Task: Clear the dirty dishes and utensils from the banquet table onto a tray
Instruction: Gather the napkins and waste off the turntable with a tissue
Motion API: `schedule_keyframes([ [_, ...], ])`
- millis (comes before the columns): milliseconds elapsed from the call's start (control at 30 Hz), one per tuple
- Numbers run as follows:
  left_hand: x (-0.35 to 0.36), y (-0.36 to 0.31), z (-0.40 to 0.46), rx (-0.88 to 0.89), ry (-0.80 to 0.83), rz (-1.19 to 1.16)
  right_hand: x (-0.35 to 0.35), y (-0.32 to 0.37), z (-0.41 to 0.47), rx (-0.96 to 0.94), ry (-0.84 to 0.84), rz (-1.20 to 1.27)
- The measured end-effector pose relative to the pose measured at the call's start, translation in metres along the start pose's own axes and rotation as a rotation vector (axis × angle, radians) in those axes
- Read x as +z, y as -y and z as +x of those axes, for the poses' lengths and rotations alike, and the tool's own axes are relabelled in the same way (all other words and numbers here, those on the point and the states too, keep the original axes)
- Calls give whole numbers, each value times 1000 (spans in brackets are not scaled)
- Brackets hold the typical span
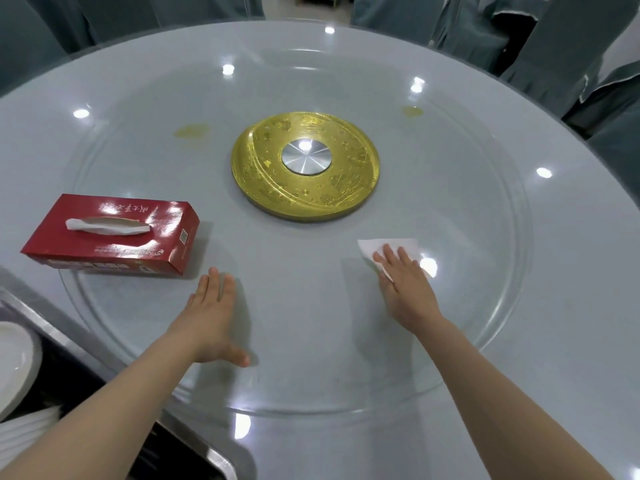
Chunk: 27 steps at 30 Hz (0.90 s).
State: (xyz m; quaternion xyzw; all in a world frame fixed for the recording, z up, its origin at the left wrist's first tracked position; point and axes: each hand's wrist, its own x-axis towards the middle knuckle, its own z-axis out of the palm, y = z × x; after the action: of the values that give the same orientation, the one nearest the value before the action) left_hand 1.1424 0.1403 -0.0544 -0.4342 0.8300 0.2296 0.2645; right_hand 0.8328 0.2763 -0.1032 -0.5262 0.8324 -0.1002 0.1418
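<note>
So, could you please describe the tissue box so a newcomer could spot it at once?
Start from the gold disc at the centre of the round glass turntable. Look towards the near left edge, just beyond the left hand. The tissue box is the only red thing there, with a white tissue poking from its slot.

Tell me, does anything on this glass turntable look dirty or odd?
Yes: two yellowish smears on the glass turntable, one left of the gold hub, one upper right. The right hand presses a tissue elsewhere.
</note>
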Motion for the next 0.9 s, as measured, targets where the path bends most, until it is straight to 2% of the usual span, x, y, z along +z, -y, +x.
schedule_keyframes([
  [133, -2, 6, 2, 6, -2, 3, 3, 17, -19, -38, 18, -6],
  [300, -2, 9, 3, 8, -16, -5, 12, 50, -57, -173, 12, 63],
  [667, 3, -8, -4, 0, -55, -42, 6, 64, -102, -218, 132, 174],
  [733, 5, -19, -6, -11, -71, -46, 6, 64, -111, -152, 130, 228],
  [900, 17, -59, -18, -24, -82, -58, -12, 50, -121, 194, 112, 485],
])
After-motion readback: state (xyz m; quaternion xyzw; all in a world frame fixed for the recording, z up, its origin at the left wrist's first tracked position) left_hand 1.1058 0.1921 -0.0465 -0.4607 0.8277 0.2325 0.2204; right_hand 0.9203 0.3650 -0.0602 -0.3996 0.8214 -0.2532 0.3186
